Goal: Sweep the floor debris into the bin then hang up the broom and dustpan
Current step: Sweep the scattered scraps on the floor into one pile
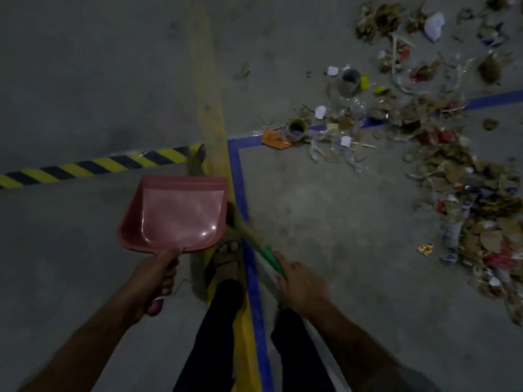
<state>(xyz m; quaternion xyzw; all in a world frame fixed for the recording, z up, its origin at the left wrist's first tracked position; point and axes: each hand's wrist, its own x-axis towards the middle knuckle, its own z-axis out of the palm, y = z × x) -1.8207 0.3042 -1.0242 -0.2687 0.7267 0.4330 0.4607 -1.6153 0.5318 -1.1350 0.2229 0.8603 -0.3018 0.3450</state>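
Currently left hand (154, 281) grips the handle of the pink dustpan (177, 213), fingers curled round it, thumb along the top. Pan sits lower centre-left of the frame, open mouth pointing toward the top edge; can't tell if it's touching the floor (85, 80).

Right hand (301, 287) is wrapped round the green handle of the broom (259, 244), lower centre. Broom runs diagonally up-left from that hand, passes behind the dustpan's right edge, bristles blurred near the end of the black-and-yellow hazard tape (93, 165).

Debris (441, 142) is spread over the upper right and right side of the frame: dry leaves, paper scraps, small cups, wrappers, an orange piece at its left end. Well apart from pan and broom.

Yellow floor line (210, 108) runs top to bottom through the centre, blue line (254, 292) just right of it, with a branch going right under the debris. Dark trouser legs and a sandalled foot (227, 258) at bottom centre, between the two hands.
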